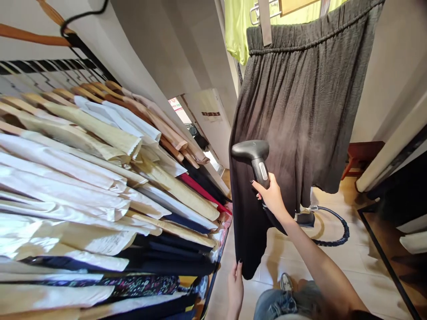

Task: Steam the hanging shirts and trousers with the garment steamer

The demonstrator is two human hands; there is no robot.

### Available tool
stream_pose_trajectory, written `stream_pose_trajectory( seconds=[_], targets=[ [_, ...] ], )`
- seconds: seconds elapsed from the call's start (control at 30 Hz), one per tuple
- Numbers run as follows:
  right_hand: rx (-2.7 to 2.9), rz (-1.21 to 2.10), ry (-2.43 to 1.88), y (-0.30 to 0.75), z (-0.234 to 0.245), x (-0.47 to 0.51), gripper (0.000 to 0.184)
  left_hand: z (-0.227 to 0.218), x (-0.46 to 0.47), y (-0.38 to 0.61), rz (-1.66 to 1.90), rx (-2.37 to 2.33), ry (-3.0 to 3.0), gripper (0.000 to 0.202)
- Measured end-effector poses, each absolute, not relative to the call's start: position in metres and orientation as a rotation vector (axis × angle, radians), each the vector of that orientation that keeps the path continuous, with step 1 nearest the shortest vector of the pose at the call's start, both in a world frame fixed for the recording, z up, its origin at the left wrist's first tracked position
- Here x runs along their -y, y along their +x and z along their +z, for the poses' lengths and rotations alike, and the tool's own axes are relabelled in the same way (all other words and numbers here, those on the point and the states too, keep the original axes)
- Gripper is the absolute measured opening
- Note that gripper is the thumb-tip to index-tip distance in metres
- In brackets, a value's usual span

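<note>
A dark grey skirt (287, 102) with a gathered elastic waistband hangs in front of me. My right hand (271, 193) is wrapped round the handle of a black garment steamer head (251, 150), which lies against the skirt's left part. Faint steam shows on the cloth to its right. Down at the lower left corner of the hem, my left hand (236, 280) pinches the skirt's edge between thumb and fingers. A braided black hose (343, 226) curves over the floor behind the skirt, by a steamer base partly hidden by the hem.
On the left, a rack (83, 53) holds many hanging shirts and trousers on wooden hangers. A yellow-green garment (236, 31) hangs behind the skirt. A reddish-brown stool (363, 155) stands at the right, near a second rack's black base frame (387, 262).
</note>
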State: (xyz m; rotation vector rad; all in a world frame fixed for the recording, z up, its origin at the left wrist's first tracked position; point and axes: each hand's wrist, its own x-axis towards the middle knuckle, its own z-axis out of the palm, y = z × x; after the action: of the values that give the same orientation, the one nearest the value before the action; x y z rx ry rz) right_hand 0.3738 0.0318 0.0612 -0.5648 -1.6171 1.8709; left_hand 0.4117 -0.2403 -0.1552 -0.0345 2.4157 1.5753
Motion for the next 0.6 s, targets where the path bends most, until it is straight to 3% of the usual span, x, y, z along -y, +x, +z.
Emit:
stream_pose_trajectory(
  seconds=[0.6],
  targets=[
    [1.836,2.046,-0.68,0.409,-0.004,-0.022,0.054,-0.176,0.22,0.494,1.775,-2.4,-0.265,0.073]
  ],
)
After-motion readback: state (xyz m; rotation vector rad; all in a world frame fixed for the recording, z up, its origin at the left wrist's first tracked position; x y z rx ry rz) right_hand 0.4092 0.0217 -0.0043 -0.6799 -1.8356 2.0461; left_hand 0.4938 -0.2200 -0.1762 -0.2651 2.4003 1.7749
